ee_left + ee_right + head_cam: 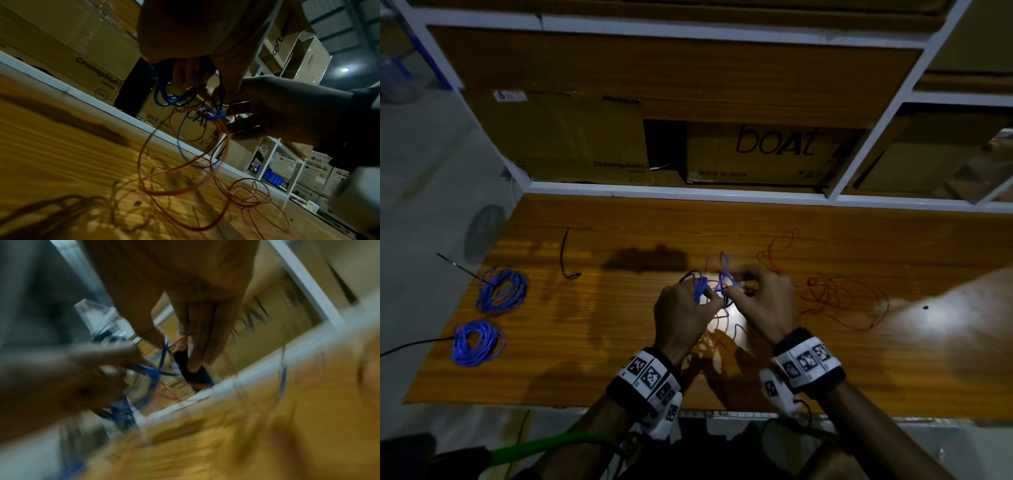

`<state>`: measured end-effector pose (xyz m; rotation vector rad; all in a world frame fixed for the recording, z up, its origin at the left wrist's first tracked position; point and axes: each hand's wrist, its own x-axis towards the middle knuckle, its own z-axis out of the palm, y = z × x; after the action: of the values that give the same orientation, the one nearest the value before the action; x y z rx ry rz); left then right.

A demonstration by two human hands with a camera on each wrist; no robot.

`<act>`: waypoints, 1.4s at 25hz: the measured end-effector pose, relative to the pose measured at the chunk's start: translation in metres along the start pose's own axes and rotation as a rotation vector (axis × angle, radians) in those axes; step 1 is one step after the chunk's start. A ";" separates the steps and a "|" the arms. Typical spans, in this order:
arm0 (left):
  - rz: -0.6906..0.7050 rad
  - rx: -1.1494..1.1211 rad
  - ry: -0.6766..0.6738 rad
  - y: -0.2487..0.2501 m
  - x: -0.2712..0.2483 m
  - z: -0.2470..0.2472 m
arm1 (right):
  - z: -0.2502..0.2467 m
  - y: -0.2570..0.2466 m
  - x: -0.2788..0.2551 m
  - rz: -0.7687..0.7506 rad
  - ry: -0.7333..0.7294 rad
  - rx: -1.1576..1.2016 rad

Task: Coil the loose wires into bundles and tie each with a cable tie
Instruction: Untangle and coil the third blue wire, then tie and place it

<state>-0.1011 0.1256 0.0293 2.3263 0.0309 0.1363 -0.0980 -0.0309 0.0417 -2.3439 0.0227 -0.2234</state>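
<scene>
While raised over the bench [619, 342], left hand [681, 318] gripping blue wire coil [700, 286], right hand [767, 301] pinching its loose end — red wire [839, 301] alongside, two blue bundles [501, 289] far left.

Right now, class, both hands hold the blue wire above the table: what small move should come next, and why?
Probably wind one more loop: the left hand holds a small blue coil, the right hand pinches its loose blue strand, and the blue wire's tail hangs uncoiled among red wire.
</scene>
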 end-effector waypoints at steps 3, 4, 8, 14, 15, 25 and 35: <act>-0.011 0.000 0.019 -0.005 -0.002 0.001 | -0.007 0.011 0.006 -0.001 0.077 -0.104; 0.001 0.000 0.023 -0.006 -0.003 -0.001 | -0.009 0.018 0.010 0.045 0.094 -0.034; 0.037 -0.126 0.051 -0.013 0.000 -0.005 | -0.023 0.039 0.026 0.270 0.147 0.035; -0.072 -0.434 0.119 -0.011 0.001 0.008 | -0.033 0.040 0.034 0.142 0.189 -0.192; -0.112 -0.460 0.106 -0.010 0.001 0.009 | -0.034 0.040 0.034 0.132 0.187 -0.280; -0.151 -0.289 0.010 -0.019 0.010 0.002 | -0.032 0.041 0.041 0.062 -0.106 0.084; -0.040 -0.310 -0.020 -0.014 0.008 -0.004 | -0.027 0.021 0.028 0.035 -0.220 -0.034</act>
<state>-0.0930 0.1383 0.0228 2.0164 0.0434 0.0903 -0.0735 -0.0667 0.0497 -2.3875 -0.0405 0.0533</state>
